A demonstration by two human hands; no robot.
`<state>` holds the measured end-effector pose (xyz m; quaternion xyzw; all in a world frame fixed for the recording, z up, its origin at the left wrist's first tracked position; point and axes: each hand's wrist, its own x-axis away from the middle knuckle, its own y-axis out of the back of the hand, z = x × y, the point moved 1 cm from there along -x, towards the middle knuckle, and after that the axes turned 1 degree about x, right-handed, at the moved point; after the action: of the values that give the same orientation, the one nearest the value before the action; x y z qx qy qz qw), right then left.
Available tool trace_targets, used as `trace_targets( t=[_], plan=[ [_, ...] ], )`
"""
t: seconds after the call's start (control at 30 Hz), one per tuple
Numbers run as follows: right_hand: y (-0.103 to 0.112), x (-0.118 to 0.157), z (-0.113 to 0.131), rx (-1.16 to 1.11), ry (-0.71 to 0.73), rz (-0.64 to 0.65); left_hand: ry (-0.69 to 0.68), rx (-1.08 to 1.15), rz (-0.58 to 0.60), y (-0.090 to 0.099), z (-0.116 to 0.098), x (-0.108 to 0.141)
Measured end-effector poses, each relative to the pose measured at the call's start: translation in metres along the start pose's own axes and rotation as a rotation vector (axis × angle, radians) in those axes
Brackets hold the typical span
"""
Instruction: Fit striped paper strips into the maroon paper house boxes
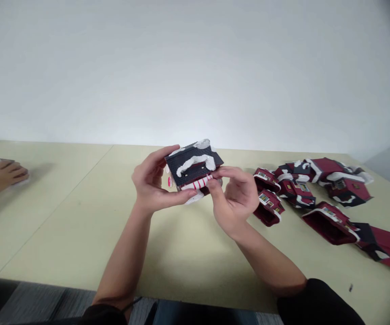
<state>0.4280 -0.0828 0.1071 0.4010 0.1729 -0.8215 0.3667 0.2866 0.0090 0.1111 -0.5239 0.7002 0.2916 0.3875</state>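
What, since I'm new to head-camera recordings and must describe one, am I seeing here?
There is no machine here, just a person's bare hands, seen by a camera worn on that person's head, looking forward and down. The left hand grips a small model house with a dark roof and white trim. The right hand has its thumb and forefinger at one end of the house's red-and-white striped strip. On the pale table, to the right, lie several dark-red model pieces. At far left is another person's hand, over something mostly hidden.
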Motion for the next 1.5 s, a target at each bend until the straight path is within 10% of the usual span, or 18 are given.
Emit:
trace_targets(
  t=[0.5, 0.8, 1.03, 1.3, 1.5],
  plan=[
    [0.003, -0.005, -0.013, 0.09, 0.029, -0.139, 0.093, 0.133, 0.004, -0.011, -0.006, -0.001],
    [0.004, -0.006, -0.014, -0.164, -0.279, 0.235, 0.193, 0.162, -0.018, -0.012, 0.001, 0.006],
    [-0.002, 0.002, -0.038, -0.206, -0.446, 0.295, 0.435, 0.142, 0.114, -0.004, 0.007, 0.007],
    [-0.035, 0.039, -0.053, -0.273, -0.667, 0.489, 0.69, -0.058, 0.1, 0.048, 0.002, 0.04],
    [-0.019, 0.027, -0.051, -0.048, -0.707, 0.758, 0.85, -0.37, -0.243, 0.15, 0.007, 0.091]
  ],
)
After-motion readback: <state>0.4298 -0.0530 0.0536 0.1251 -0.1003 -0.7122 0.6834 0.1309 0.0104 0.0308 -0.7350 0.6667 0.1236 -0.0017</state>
